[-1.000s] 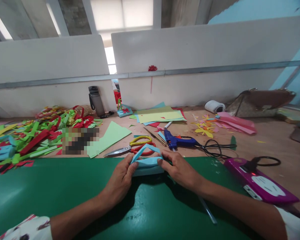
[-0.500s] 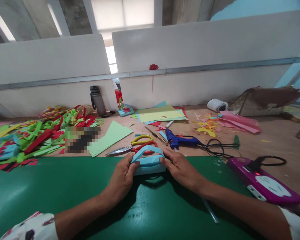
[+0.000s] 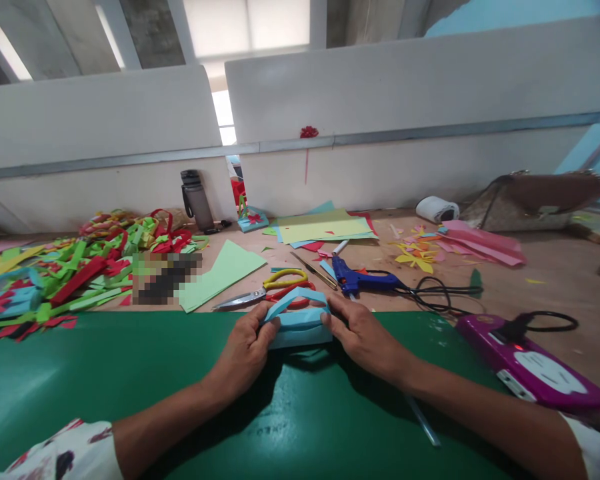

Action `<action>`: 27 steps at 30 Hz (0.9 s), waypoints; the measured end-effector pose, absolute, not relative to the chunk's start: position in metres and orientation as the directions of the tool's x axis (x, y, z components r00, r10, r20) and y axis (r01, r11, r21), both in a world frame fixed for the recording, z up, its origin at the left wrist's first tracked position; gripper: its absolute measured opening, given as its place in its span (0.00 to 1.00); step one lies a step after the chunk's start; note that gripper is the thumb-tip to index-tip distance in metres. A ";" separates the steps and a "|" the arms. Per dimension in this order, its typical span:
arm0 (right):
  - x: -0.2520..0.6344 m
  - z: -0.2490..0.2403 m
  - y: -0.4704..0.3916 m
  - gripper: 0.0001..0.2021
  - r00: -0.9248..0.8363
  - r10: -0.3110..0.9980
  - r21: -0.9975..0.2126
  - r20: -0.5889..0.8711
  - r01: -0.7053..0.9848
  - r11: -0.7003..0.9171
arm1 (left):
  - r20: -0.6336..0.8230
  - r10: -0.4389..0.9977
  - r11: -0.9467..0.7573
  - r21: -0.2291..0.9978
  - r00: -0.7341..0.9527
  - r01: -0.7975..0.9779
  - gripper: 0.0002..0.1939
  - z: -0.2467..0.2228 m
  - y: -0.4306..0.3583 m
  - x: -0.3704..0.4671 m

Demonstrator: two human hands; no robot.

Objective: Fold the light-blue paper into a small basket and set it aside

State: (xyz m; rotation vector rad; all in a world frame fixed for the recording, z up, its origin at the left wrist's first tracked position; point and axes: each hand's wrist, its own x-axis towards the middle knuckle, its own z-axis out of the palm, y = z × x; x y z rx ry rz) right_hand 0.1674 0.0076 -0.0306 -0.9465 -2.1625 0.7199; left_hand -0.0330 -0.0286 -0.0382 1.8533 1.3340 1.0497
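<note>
Between my two hands is a small light-blue paper bag (image 3: 301,337) with a folded paper strip handle arching over its top. My left hand (image 3: 245,347) grips its left end, thumb at the near upper edge. The right end is pinched by my right hand (image 3: 367,339), thumb in front and fingers behind. Just beyond the bag lie scissors (image 3: 253,298) with yellow and red handles, partly hidden by it. A blue glue gun (image 3: 363,279) rests past my right hand. Under my right forearm a clear glue stick (image 3: 424,421) pokes out on the green mat (image 3: 190,360).
Green paper sheets (image 3: 225,277) lie left of the scissors, near a heap of coloured paper strips (image 3: 95,267). A dark bottle (image 3: 197,200) stands behind. At right are a purple power strip (image 3: 535,367), black cords (image 3: 440,293), pink paper (image 3: 483,241) and a brown handbag (image 3: 540,200).
Both hands keep their hold on the paper bag, almost unmoved. Its handle looks slightly flatter and wider at the top. The whole view has shifted a little.
</note>
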 end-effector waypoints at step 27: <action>0.167 -0.029 0.003 0.13 -0.601 0.722 -0.668 0.342 0.385 0.637 | 0.635 0.576 -0.807 0.344 0.515 0.479 0.07 -0.054 -0.016 -0.050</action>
